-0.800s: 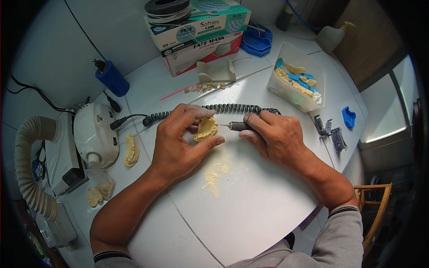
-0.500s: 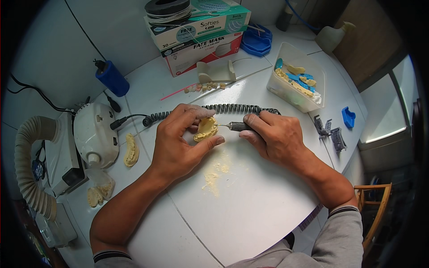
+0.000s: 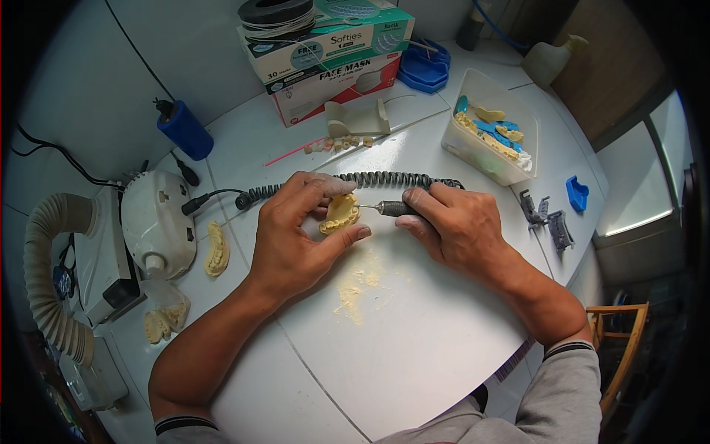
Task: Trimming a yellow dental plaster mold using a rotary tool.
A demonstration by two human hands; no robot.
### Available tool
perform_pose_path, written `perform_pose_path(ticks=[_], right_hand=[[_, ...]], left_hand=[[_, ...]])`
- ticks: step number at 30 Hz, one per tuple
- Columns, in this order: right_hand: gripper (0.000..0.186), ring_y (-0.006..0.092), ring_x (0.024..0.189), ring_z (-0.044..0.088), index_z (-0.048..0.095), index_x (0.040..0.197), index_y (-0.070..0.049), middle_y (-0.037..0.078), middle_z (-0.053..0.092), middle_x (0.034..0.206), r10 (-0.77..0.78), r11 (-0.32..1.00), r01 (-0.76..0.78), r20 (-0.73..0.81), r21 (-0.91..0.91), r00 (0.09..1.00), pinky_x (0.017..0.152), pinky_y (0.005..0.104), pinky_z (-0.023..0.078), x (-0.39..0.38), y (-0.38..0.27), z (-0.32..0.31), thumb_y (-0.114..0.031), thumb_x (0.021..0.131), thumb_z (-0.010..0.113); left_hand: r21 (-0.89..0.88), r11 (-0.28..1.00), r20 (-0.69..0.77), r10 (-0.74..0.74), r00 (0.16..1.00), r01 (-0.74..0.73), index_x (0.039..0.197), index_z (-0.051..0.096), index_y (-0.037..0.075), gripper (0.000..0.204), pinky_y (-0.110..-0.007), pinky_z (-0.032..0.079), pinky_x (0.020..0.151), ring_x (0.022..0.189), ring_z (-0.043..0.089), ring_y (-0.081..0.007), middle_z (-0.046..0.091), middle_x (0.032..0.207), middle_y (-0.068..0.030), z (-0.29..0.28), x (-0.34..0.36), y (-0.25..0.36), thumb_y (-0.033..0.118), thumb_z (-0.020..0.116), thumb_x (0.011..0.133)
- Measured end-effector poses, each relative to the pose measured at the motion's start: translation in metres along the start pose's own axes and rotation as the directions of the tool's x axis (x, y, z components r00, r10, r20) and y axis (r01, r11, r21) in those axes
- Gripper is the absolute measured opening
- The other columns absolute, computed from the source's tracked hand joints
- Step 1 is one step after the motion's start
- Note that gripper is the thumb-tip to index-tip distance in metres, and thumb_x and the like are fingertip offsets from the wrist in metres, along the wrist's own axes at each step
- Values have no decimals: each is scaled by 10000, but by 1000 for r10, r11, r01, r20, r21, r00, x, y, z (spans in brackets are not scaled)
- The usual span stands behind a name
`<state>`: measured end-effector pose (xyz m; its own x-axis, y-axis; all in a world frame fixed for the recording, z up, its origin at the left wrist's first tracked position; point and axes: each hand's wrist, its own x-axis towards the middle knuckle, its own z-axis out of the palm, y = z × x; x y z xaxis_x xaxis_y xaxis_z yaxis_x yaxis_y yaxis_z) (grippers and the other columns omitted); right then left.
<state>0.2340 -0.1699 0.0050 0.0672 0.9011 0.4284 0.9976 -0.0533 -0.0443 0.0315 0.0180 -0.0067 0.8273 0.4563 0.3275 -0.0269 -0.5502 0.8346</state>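
My left hand point(image 3: 299, 222) is closed around a yellow plaster dental model point(image 3: 341, 216), thumb on the near side and fingers behind. In my right hand point(image 3: 455, 222) is a dark rotary handpiece point(image 3: 394, 209), gripped between thumb and fingers. Its thin metal bur point(image 3: 366, 206) points left and meets the model's right edge, though whether it touches is too small to tell. A black coiled cord point(image 3: 399, 180) runs behind both hands. Yellow plaster dust point(image 3: 355, 292) lies on the white surface below the model.
At left stand a white machine point(image 3: 157, 222) and a ribbed hose point(image 3: 48, 259). Other plaster models point(image 3: 217, 251) lie beside them. A clear tub point(image 3: 488, 159) of plaster pieces sits at back right, near grey hinged articulators point(image 3: 558, 228). Mask boxes point(image 3: 336, 81) are stacked behind.
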Motion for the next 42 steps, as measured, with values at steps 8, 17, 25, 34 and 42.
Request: perform_pose_path(ticks=[8,17,25,34,42], right_hand=[[318,219,576,630,715,1088,-161,24,597,730,2,1000,-1,-24,27,1000,491,402,469,-1,2,2,-475,1051,751],[324,218,579,632,712,1091,-158,24,602,733,0,1000,0,-18,15,1000,493,403,471,0,2,2,-478,1050,750],[323,216,587,638,717,1112,-167,21,600,737,-3,1000,3,-6,2,1000,493,399,475,0,0,0,-479,1044,759],[318,214,584,634,716,1105,-168,21,600,739,-4,1000,4,-10,2,1000,493,397,473,0,1,0,-476,1039,765],[317,215,590,637,715,1106,-171,21,597,739,2,1000,-2,-7,4,1000,494,400,472,0,1,1,-479,1043,759]], left_hand=[[3,1000,5,15,1000,-15,1309,774,58,511,-335,626,959,1100,738,-182,723,1245,-98,0,0,-1,147,979,850],[14,999,-18,52,998,-52,1293,781,27,511,-356,658,920,1066,772,-219,731,1205,-117,1,1,-3,172,981,846],[-5,1000,0,15,1000,-15,1310,776,66,507,-333,623,954,1099,734,-179,723,1241,-91,0,0,-2,140,978,850],[5,1000,-1,14,1000,-14,1309,775,63,504,-332,620,953,1099,733,-177,723,1241,-90,0,0,0,141,975,854],[-16,1000,0,18,1000,-18,1314,774,65,508,-326,615,945,1101,728,-174,723,1240,-88,0,0,-2,139,975,853]])
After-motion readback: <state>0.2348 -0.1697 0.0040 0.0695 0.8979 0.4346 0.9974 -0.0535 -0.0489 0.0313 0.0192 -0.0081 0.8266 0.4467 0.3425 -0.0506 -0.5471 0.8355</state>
